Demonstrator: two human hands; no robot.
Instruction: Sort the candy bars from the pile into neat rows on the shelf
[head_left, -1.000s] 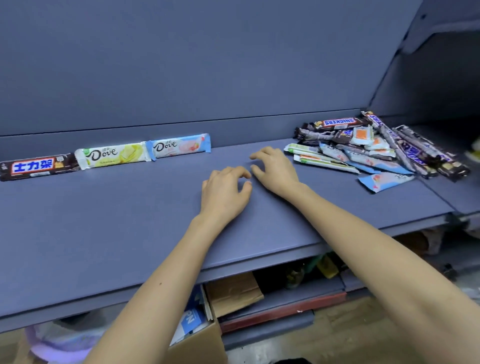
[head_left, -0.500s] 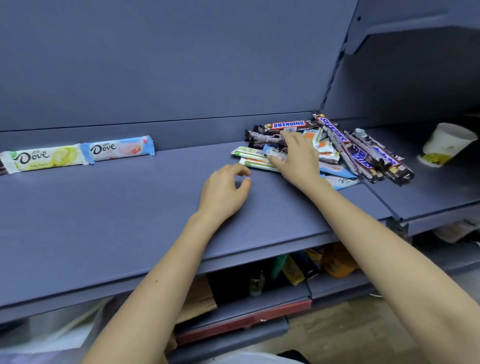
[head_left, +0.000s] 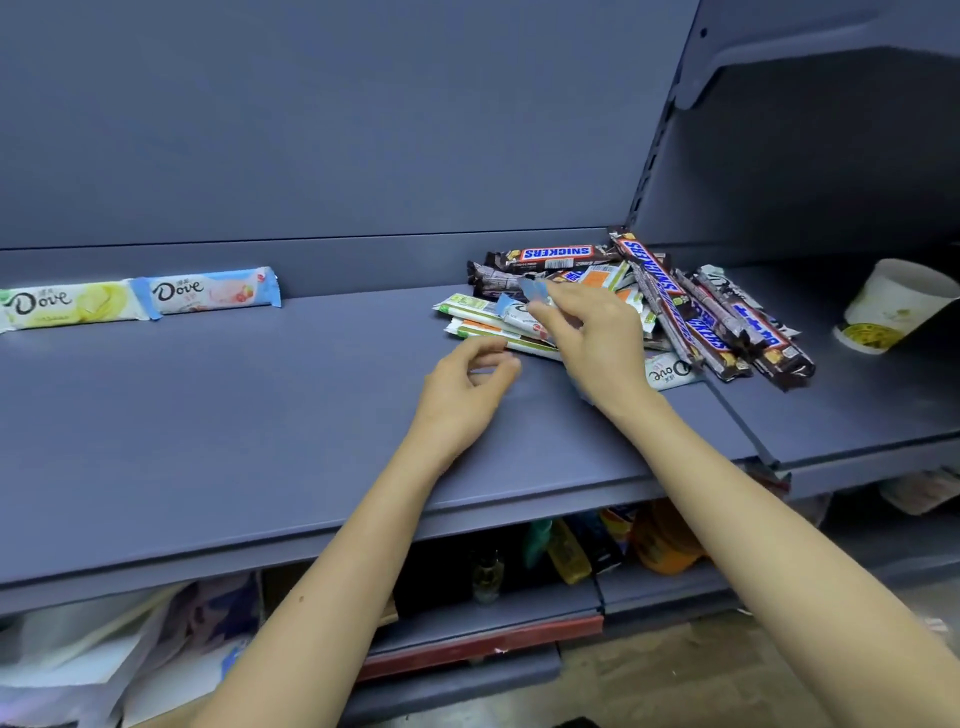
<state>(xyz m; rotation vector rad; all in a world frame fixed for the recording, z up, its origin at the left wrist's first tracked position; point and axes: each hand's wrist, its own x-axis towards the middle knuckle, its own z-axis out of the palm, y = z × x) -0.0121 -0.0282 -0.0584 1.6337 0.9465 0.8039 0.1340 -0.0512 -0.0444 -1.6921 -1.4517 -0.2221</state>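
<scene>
one head view looks down, close, at the shelf (head_left: 260, 441).

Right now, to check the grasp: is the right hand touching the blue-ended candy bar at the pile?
Touching. The head view shows the right hand pinching the blue end of the candy bar at the pile.

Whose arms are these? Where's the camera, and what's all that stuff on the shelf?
They are a person's bare arms; the camera sits on that person's head, looking down. On the grey-blue metal shelf lies a pile of wrapped candy bars. Further left, a pale yellow Dove bar and a blue-and-pink Dove bar lie end to end. The right hand pinches a blue-and-white wrapped bar at the pile. The left hand holds nothing. A white paper cup lies tipped at the right.
</scene>
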